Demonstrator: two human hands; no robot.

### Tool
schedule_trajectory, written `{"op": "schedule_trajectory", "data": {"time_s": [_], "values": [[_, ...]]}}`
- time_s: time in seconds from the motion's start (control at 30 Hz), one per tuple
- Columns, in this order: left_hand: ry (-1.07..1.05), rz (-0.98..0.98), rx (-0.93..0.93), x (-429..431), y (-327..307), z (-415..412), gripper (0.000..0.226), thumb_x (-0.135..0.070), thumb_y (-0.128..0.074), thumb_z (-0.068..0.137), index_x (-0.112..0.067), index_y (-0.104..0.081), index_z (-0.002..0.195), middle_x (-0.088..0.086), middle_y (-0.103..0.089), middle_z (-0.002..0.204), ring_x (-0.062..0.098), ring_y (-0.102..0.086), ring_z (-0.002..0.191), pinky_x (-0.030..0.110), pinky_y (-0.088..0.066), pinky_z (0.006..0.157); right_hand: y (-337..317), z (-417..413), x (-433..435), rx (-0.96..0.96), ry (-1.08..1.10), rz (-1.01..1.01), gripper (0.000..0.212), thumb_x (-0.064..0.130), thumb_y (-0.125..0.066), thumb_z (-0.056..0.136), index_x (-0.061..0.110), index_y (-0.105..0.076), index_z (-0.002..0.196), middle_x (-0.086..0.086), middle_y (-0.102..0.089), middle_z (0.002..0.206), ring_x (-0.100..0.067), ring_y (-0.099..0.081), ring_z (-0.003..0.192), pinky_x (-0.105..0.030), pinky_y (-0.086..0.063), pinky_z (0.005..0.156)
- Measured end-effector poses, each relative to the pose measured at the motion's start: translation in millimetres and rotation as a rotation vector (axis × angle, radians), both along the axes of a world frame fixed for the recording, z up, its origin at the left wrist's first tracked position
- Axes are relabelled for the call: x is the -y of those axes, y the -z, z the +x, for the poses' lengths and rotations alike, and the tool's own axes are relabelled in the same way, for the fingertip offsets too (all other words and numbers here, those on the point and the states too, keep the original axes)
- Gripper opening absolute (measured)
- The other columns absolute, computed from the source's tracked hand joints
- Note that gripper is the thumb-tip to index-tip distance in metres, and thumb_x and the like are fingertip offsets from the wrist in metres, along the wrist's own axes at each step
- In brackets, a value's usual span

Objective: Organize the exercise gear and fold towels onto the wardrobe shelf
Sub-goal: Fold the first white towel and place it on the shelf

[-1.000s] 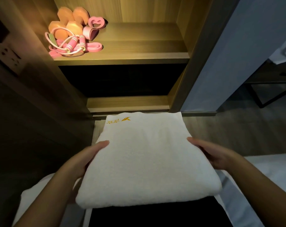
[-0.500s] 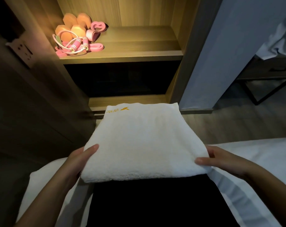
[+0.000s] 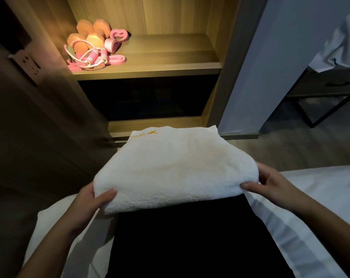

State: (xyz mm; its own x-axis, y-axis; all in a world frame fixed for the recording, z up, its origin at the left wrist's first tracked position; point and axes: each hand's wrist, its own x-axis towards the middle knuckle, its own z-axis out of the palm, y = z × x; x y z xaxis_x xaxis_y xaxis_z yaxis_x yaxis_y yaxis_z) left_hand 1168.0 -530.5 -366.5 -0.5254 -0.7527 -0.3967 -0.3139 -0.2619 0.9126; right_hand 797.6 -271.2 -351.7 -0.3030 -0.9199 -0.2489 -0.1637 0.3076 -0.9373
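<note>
Lit wooden shelf (image 3: 170,57) beyond white bed (image 3: 320,197) and folded towel (image 3: 176,169)

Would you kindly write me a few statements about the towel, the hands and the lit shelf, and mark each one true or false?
1. The left hand and the right hand both grip the folded white towel at its near corners. True.
2. A pink jump rope lies at the left end of the lit shelf. True.
3. The towel lies on the shelf. False: the hands hold it in front of the wardrobe, short of the shelf.
4. The shelf's right end is crowded with gear. False: the orange dumbbells and the rope sit at the left.
5. A gold logo marks the towel's far edge. True.
</note>
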Motion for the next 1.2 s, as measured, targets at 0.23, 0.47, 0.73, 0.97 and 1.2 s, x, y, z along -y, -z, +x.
{"op": "schedule_trajectory", "data": {"time_s": [0.23, 0.47, 0.73, 0.97, 1.2], "values": [[0.039, -0.025, 0.004, 0.8, 2.6, -5.0, 0.035, -0.018, -0.076, 0.076, -0.022, -0.062, 0.108, -0.010, -0.075, 0.096, 0.012, -0.070, 0.092, 0.022, -0.054, 0.070, 1.7, 0.9, 2.1, -0.017, -0.258, 0.450, 0.059, 0.052, -0.069, 0.074, 0.035, -0.049, 0.127, 0.016, -0.059, 0.128, -0.006, -0.059, 0.116, -0.033, -0.048, 0.103], [0.072, -0.015, 0.031, 6.9, 4.5, -4.7, 0.026, -0.009, -0.066, 0.084, -0.020, -0.063, 0.107, -0.004, -0.075, 0.096, 0.011, -0.070, 0.090, 0.025, -0.053, 0.073, -13.5, -32.8, 2.8, 0.089, -0.492, 0.405, 0.043, 0.001, -0.048, 0.093, 0.018, -0.060, 0.131, 0.004, -0.060, 0.135, -0.016, -0.055, 0.126, -0.034, -0.042, 0.108], [0.088, 0.021, 0.013, 2.9, 6.6, -2.8, 0.047, -0.038, -0.082, 0.068, -0.021, -0.062, 0.107, -0.009, -0.075, 0.096, 0.018, -0.069, 0.097, 0.028, -0.053, 0.074, 26.9, -14.3, 0.8, -0.015, -0.288, 0.067, 0.027, 0.005, -0.071, 0.086, 0.017, -0.075, 0.110, 0.000, -0.070, 0.117, -0.019, -0.067, 0.105, -0.031, -0.056, 0.085], [0.069, 0.037, 0.016, 4.3, 9.9, -1.4, 0.101, -0.062, -0.087, 0.033, -0.017, -0.061, 0.119, 0.006, -0.071, 0.112, 0.025, -0.066, 0.106, 0.038, -0.053, 0.086, 31.2, 10.9, -9.9, -0.005, -0.012, -0.027, 0.031, 0.023, -0.073, 0.077, 0.041, -0.076, 0.102, 0.011, -0.072, 0.112, -0.009, -0.068, 0.103, -0.018, -0.054, 0.085], [0.082, 0.036, -0.012, 3.1, 8.9, -1.8, 0.093, -0.061, -0.089, 0.038, -0.018, -0.062, 0.116, 0.000, -0.073, 0.108, 0.021, -0.068, 0.104, 0.035, -0.052, 0.084, 19.2, -5.6, 6.9, -0.039, 0.057, 0.468, 0.023, 0.010, -0.073, 0.084, 0.016, -0.070, 0.106, -0.004, -0.072, 0.091, -0.010, -0.062, 0.061, -0.018, -0.048, 0.054]]}}
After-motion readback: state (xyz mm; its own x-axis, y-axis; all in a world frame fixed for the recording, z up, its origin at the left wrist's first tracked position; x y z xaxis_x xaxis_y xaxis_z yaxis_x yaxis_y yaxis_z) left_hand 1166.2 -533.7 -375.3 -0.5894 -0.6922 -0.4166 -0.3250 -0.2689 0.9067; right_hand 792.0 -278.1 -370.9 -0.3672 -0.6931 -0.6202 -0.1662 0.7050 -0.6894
